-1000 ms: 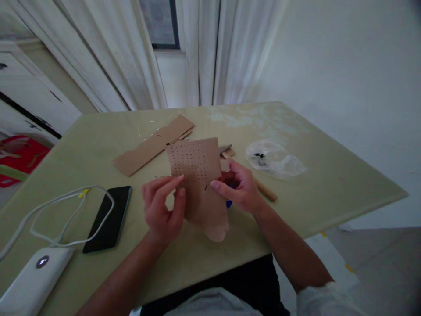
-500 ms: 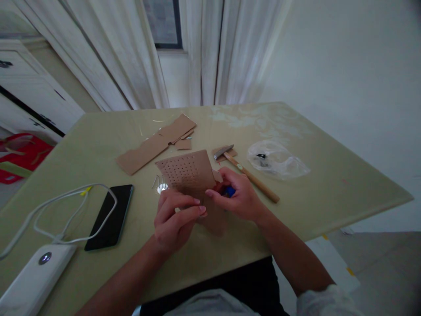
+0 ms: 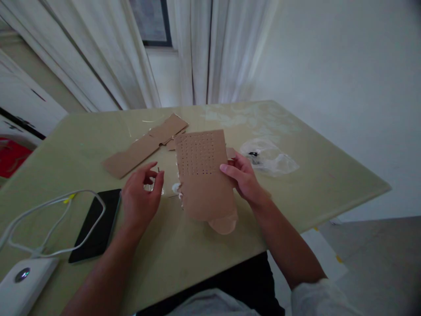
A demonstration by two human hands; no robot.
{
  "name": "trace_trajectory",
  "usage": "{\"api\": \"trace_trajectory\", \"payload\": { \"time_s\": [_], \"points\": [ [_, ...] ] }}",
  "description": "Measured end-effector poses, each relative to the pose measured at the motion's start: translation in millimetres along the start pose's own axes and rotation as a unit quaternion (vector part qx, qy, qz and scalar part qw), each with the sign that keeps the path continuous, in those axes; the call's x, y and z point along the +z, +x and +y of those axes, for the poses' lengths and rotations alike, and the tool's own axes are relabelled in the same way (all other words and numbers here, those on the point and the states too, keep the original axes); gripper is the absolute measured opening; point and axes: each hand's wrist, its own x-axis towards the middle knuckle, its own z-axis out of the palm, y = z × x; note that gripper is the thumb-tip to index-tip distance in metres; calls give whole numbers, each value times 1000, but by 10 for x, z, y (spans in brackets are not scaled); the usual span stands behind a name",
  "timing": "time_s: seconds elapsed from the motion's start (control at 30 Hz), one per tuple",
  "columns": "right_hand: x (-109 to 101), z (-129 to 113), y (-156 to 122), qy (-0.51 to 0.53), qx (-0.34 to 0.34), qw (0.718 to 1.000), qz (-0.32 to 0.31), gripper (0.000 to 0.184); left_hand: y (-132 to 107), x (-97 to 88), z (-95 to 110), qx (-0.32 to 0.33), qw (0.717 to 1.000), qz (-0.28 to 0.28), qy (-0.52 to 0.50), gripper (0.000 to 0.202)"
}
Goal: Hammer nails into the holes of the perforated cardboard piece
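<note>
My right hand (image 3: 244, 181) grips the right edge of a brown cardboard sheet (image 3: 204, 175) punched with a grid of small holes, holding it raised and tilted over the table. My left hand (image 3: 141, 199) hovers left of the sheet, apart from it, thumb and forefinger pinched on a small thin nail (image 3: 158, 170). Several more nails lie on the table (image 3: 82, 145) just beyond that hand, partly hidden by it.
A long strip of cardboard (image 3: 144, 145) lies behind the sheet. A crumpled clear plastic bag (image 3: 268, 158) sits to the right. A black phone (image 3: 97, 224), a looped white cable (image 3: 42, 219) and a white device (image 3: 19, 285) lie at the left front.
My left hand let go of the sheet, moved left and picked a nail. My right hand lifted the sheet upright again; the sheet now hides the hammer that lay behind it.
</note>
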Motion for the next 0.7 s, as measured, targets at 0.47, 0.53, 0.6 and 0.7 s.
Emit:
{"api": "trace_trajectory", "payload": {
  "time_s": [0.47, 0.53, 0.6, 0.7],
  "points": [
    [-96, 30, 119, 45, 36, 997, 56, 43, 21, 66, -219, -66, 969, -186, 147, 38],
    [-89, 15, 119, 46, 49, 996, 50, 47, 20, 61, -234, -70, 969, -188, 145, 36],
    [-90, -2, 122, 48, 56, 996, 41, 52, 23, 56, -241, -76, 967, -193, 150, 36],
    [-111, -31, 133, 50, 56, 996, 40, 55, 41, 44, -227, -94, 958, -211, 173, 37]
  ]
}}
